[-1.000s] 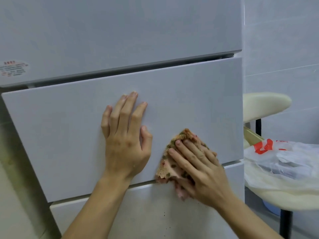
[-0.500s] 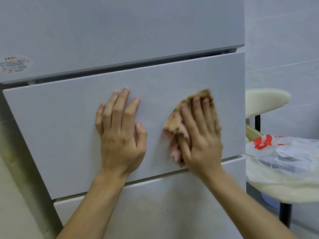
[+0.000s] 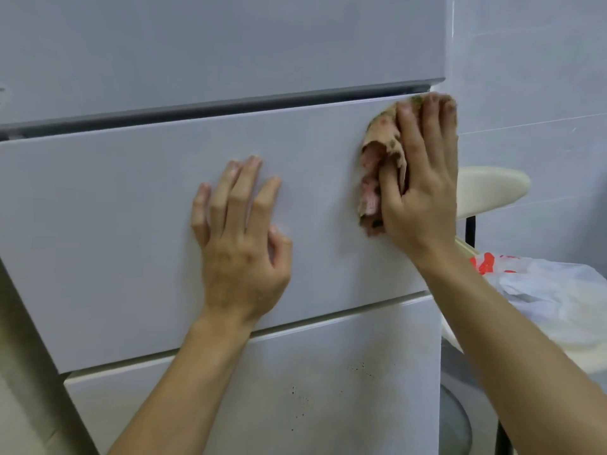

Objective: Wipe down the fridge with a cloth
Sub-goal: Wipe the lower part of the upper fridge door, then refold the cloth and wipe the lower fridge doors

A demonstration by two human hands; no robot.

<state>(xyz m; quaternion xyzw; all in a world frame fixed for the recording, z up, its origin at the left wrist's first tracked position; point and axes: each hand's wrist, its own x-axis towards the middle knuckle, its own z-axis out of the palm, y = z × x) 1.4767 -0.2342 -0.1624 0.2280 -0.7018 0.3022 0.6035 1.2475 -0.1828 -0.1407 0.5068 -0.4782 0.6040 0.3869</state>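
My right grip (image 3: 422, 185) pinches the soft, limp cloth (image 3: 381, 142), bunched at its middle, against the fridge (image 3: 131, 208); left grip (image 3: 239, 238) spread flat.

fridge (image 3: 98, 224): pale grey | cloth (image 3: 382, 134): tan-pink, green-speckled | bag (image 3: 545, 290): white, red print

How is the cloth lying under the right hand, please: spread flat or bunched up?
Bunched up: the cloth shows folds and a crumpled edge beside the right hand, which holds it against the fridge drawer front.
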